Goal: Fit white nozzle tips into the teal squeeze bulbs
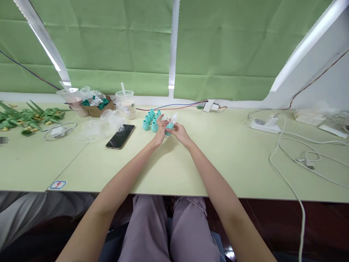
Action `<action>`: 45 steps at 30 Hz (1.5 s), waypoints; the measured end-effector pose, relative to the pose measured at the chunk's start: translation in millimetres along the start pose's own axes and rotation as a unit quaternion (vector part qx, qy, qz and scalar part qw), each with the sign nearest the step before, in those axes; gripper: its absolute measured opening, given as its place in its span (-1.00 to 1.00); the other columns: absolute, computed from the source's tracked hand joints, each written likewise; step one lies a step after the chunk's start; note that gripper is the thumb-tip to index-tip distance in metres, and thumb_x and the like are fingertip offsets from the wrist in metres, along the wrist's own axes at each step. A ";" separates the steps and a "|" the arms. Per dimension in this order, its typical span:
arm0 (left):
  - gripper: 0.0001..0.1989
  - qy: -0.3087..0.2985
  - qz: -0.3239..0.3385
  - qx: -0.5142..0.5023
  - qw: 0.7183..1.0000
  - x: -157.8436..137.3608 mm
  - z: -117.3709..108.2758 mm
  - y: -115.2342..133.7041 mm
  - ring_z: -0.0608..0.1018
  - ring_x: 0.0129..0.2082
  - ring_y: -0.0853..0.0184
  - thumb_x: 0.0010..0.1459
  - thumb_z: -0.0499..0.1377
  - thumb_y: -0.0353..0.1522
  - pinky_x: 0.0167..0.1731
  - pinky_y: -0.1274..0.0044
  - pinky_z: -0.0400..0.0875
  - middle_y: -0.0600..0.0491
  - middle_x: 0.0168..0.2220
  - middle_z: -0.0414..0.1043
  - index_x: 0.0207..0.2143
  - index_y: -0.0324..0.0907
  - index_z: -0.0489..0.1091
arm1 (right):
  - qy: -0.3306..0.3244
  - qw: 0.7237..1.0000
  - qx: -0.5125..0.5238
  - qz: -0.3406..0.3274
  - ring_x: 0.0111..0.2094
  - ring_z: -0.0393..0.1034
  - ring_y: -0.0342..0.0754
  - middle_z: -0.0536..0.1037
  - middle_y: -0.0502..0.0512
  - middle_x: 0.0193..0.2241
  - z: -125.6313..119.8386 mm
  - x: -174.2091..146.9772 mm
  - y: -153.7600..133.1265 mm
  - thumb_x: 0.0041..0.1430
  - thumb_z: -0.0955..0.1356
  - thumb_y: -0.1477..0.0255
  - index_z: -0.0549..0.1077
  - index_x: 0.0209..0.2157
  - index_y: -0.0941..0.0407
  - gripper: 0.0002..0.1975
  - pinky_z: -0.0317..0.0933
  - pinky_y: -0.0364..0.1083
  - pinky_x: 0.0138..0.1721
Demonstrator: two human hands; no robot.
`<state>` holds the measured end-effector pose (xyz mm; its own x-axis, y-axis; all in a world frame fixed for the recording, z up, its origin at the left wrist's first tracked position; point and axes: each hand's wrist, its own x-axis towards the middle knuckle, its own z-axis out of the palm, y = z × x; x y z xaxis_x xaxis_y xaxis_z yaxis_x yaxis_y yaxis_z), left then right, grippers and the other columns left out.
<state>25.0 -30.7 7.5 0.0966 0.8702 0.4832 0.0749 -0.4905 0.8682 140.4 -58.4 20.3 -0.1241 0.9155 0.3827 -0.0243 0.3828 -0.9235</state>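
Observation:
Near the middle of the table, my left hand point(160, 134) and my right hand point(181, 133) meet around a small teal vase point(169, 128). The left fingers curl about its left side, and my right thumb and fingers pinch it from the right. A white pointed piece point(173, 118) sticks up at the vase's top; its kind is too small to make out. Just left of my hands stand several matching teal vases point(154, 126) in a close group, their open mouths upward. My left fingers partly hide the nearest ones.
A black phone point(120, 137) lies left of the vases, beside crumpled clear plastic point(94, 127). Behind are drink cups point(127, 105) and a cardboard box point(100, 109). Green artificial plants point(35, 116) lie far left. White cables point(280, 145) and a power strip point(264, 126) occupy the right.

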 end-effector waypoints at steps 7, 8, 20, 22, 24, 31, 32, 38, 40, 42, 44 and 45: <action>-0.49 0.158 0.061 0.083 0.982 10.1 -30.0 7.2 0.39 -0.11 0.33 0.18 -0.16 0.02 -0.07 0.39 0.33 -0.06 -0.03 0.16 0.06 -0.06 0.03 | 0.101 0.994 0.017 0.032 -0.22 0.44 -0.02 0.54 0.12 -0.26 -18.4 5.4 3.3 -0.23 0.46 0.12 0.45 -0.25 0.14 -0.49 0.36 -0.04 -0.18; -0.50 0.175 0.085 0.117 0.974 11.8 -37.3 4.9 0.38 -0.11 0.33 0.17 -0.14 0.01 -0.04 0.38 0.30 -0.07 -0.04 0.16 0.03 -0.08 0.07 | 0.126 0.991 0.011 0.042 -0.25 0.45 -0.02 0.54 0.10 -0.31 -25.2 6.3 5.3 -0.24 0.46 0.14 0.45 -0.26 0.15 -0.50 0.37 -0.04 -0.21; -0.64 0.203 0.107 0.175 0.957 16.3 -71.6 -22.6 0.38 -0.20 0.30 0.20 -0.05 -0.08 -0.06 0.37 0.25 -0.06 -0.14 0.27 -0.17 -0.16 0.27 | 0.382 0.905 -0.166 0.089 -0.53 0.33 -0.14 0.46 0.01 -0.56 -99.1 -2.6 18.8 -0.17 0.41 0.20 0.47 -0.48 0.20 -0.68 0.35 -0.13 -0.49; -0.65 0.204 0.103 0.187 0.955 16.3 -73.4 -23.1 0.38 -0.22 0.30 0.21 -0.05 -0.10 -0.06 0.37 0.25 -0.06 -0.16 0.28 -0.19 -0.17 0.29 | 0.382 0.909 -0.138 0.091 -0.49 0.34 -0.15 0.47 0.02 -0.51 -103.5 -3.0 23.5 -0.16 0.40 0.18 0.47 -0.42 0.19 -0.65 0.36 -0.15 -0.46; -0.66 0.209 0.100 0.185 0.955 16.6 -74.7 -23.4 0.37 -0.24 0.30 0.21 -0.05 -0.10 -0.07 0.38 0.25 -0.06 -0.18 0.28 -0.22 -0.17 0.30 | 0.364 0.916 -0.141 0.089 -0.46 0.34 -0.15 0.48 0.02 -0.48 -106.2 -2.9 28.5 -0.16 0.40 0.18 0.47 -0.38 0.18 -0.63 0.35 -0.14 -0.41; -0.62 0.191 0.100 0.193 0.957 17.0 -74.8 -24.6 0.36 -0.28 0.31 0.19 -0.07 -0.05 -0.15 0.39 0.27 -0.04 -0.23 0.28 -0.28 -0.15 0.30 | 0.361 0.898 -0.239 0.078 -0.50 0.29 -0.11 0.46 0.03 -0.54 -105.0 -3.8 30.9 -0.14 0.39 0.18 0.46 -0.46 0.18 -0.67 0.29 -0.08 -0.36; -0.62 0.188 0.103 0.195 0.957 16.9 -74.8 -24.9 0.36 -0.29 0.31 0.19 -0.07 -0.04 -0.16 0.38 0.27 -0.04 -0.23 0.28 -0.28 -0.14 0.30 | 0.355 0.901 -0.237 0.072 -0.48 0.30 -0.11 0.48 0.04 -0.52 -104.1 -4.1 30.1 -0.14 0.39 0.17 0.48 -0.42 0.17 -0.66 0.28 -0.08 -0.33; -0.64 0.178 0.107 0.219 0.953 16.9 -75.3 -27.9 0.36 -0.26 0.29 0.22 -0.10 -0.07 -0.17 0.36 0.27 -0.05 -0.24 0.29 -0.28 -0.13 0.29 | 0.332 0.897 -0.278 0.082 -0.48 0.28 -0.08 0.47 0.03 -0.55 -103.3 -5.4 28.2 -0.14 0.40 0.23 0.46 -0.48 0.15 -0.74 0.22 -0.09 -0.32; -0.66 0.170 0.108 0.225 0.953 16.4 -74.8 -28.0 0.36 -0.25 0.28 0.22 -0.09 -0.08 -0.15 0.36 0.26 -0.04 -0.25 0.30 -0.29 -0.13 0.29 | 0.339 0.891 -0.290 0.088 -0.49 0.27 -0.08 0.45 0.03 -0.57 -103.2 -5.3 28.5 -0.12 0.39 0.22 0.44 -0.52 0.15 -0.74 0.21 -0.09 -0.34; -0.67 0.162 0.111 0.227 0.954 15.7 -74.2 -27.4 0.36 -0.24 0.28 0.22 -0.09 -0.10 -0.12 0.36 0.24 -0.04 -0.25 0.30 -0.31 -0.13 0.28 | 0.332 0.898 -0.275 0.085 -0.47 0.29 -0.09 0.47 0.03 -0.53 -101.7 -5.2 30.0 -0.11 0.38 0.20 0.46 -0.46 0.15 -0.71 0.20 -0.10 -0.31; -0.69 0.156 0.112 0.225 0.955 14.9 -74.0 -26.6 0.36 -0.23 0.28 0.23 -0.08 -0.12 -0.11 0.38 0.23 -0.03 -0.24 0.30 -0.31 -0.13 0.28 | 0.325 0.907 -0.257 0.076 -0.41 0.33 -0.09 0.50 0.06 -0.43 -99.7 -4.9 33.1 -0.09 0.36 0.19 0.47 -0.33 0.15 -0.66 0.20 -0.10 -0.27; -0.71 0.153 0.110 0.228 0.955 14.5 -74.1 -26.3 0.36 -0.22 0.29 0.23 -0.08 -0.14 -0.11 0.39 0.23 -0.03 -0.23 0.30 -0.31 -0.14 0.27 | 0.326 0.907 -0.256 0.074 -0.37 0.34 -0.08 0.51 0.07 -0.38 -99.3 -4.5 35.1 -0.08 0.35 0.19 0.46 -0.27 0.15 -0.63 0.20 -0.10 -0.25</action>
<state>-49.2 -1.7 0.0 -0.1299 0.6819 0.7199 0.5168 -0.5730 0.6360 238.6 -36.8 -11.3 0.5291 0.7759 0.3436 0.4287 0.1049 -0.8973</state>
